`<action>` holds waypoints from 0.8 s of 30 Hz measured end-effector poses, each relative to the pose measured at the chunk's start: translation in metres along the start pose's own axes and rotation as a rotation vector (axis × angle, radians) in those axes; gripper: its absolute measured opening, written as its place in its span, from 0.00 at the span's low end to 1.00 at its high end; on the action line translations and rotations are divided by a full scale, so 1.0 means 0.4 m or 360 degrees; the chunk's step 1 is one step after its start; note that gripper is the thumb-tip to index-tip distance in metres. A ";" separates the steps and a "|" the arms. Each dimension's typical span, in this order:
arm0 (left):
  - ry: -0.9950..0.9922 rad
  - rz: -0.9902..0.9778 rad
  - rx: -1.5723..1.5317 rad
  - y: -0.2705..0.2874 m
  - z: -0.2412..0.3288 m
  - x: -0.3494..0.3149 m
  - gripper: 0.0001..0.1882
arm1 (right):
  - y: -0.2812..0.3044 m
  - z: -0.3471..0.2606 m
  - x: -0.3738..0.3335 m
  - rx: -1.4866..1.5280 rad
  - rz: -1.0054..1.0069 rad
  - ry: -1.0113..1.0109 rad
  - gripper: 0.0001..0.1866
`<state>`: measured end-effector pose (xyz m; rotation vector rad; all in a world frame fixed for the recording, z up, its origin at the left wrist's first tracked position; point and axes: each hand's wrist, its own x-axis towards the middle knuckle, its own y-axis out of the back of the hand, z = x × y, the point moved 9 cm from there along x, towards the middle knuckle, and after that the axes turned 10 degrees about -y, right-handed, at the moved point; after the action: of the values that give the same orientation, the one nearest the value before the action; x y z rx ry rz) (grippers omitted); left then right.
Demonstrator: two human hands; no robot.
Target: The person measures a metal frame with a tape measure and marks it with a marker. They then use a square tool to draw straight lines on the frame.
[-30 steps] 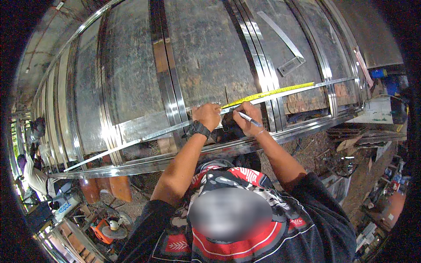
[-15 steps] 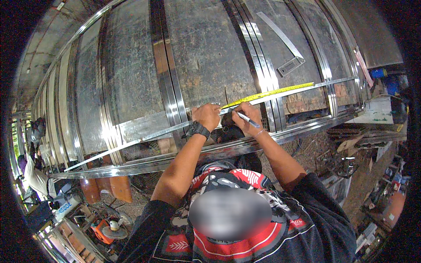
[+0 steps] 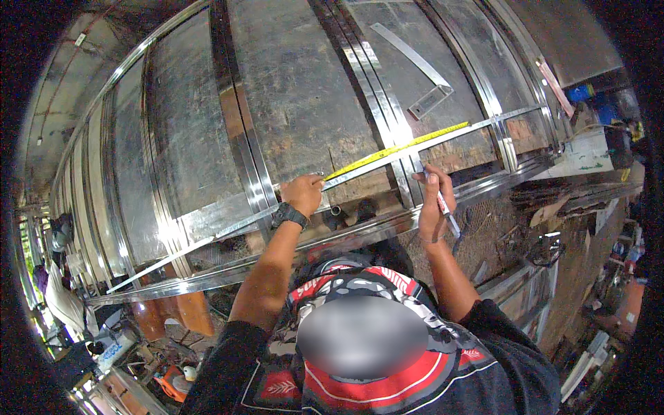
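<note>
My left hand [image 3: 302, 194], with a dark watch at its wrist, is closed on the near end of a yellow tape measure [image 3: 398, 150]. The blade runs out to the upper right, along a long thin metal bar [image 3: 443, 138]. That bar lies slantwise across several shiny metal rails. To the right, my right hand [image 3: 436, 207] grips a white marker pen [image 3: 443, 205], its tip pointing up near the rails and its rear end sticking out below the fingers. What the left palm covers is hidden.
A metal try square [image 3: 430, 101] lies on the dark panel beyond the tape. Paired shiny rails [image 3: 373, 90] cross the work surface, and a metal edge rail [image 3: 360, 232] runs along its near side. An orange tool [image 3: 171, 384] sits at lower left.
My right hand, holding the marker, has moved right, away from the left hand and the bar's near part. My left hand stays at the tape's end. The whole view has shifted slightly.
</note>
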<state>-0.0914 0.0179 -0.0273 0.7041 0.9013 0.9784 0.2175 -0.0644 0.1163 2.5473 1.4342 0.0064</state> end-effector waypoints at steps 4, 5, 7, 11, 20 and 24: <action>0.0002 0.0019 -0.0090 0.002 -0.012 -0.002 0.15 | 0.082 0.038 -0.002 -0.0075 0.0076 -0.0120 0.21; 0.0000 0.0005 -0.0114 0.008 0.001 -0.005 0.15 | 0.101 0.048 -0.008 -0.0062 0.0093 -0.0140 0.21; -0.0033 0.0088 -0.0086 0.014 -0.009 -0.011 0.15 | 0.112 0.047 -0.013 -0.0010 0.0092 -0.0162 0.21; -0.0067 0.0122 0.0006 0.020 -0.011 -0.019 0.15 | 0.102 0.038 -0.002 -0.0157 -0.0077 -0.0065 0.21; 0.0050 0.0065 -0.0033 0.039 0.003 -0.019 0.14 | 0.074 0.034 0.019 -0.0207 -0.0121 0.0139 0.17; 0.0011 0.0056 -0.0072 0.041 -0.002 -0.015 0.15 | 0.055 0.045 -0.021 -0.0384 -0.0073 0.0356 0.13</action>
<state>-0.0999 0.0190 -0.0121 0.6806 0.8728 1.0297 0.2336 -0.0857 0.1039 2.3746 1.4666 0.4424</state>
